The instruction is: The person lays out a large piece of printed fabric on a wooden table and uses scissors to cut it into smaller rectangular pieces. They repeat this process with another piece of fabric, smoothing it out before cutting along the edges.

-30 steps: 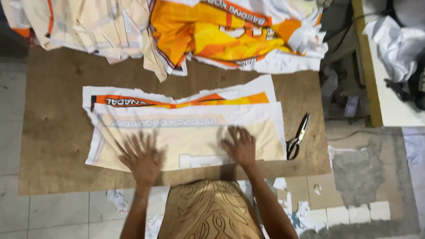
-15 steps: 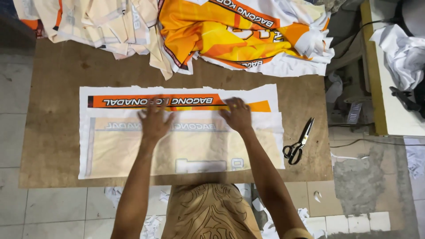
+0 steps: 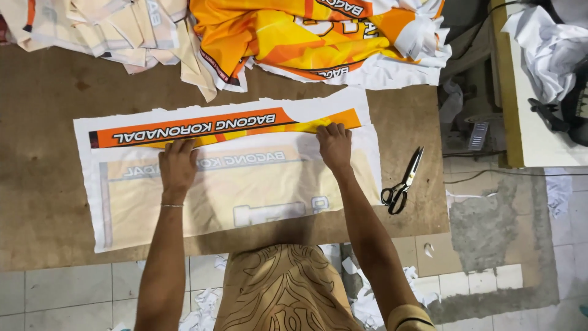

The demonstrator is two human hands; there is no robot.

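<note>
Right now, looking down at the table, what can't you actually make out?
- Head view: the fabric panel under the left hand and right hand lies printed side down; its design shows only faintly.
- The orange fabric pile is cut off by the top edge.
- The table's near edge is hidden by the person's body.

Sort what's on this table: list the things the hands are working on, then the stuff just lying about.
In hand:
left hand
right hand
pale fabric panel
orange printed strip

Lying about:
scissors
orange garment heap
pale fabric pile
paper scraps
</note>
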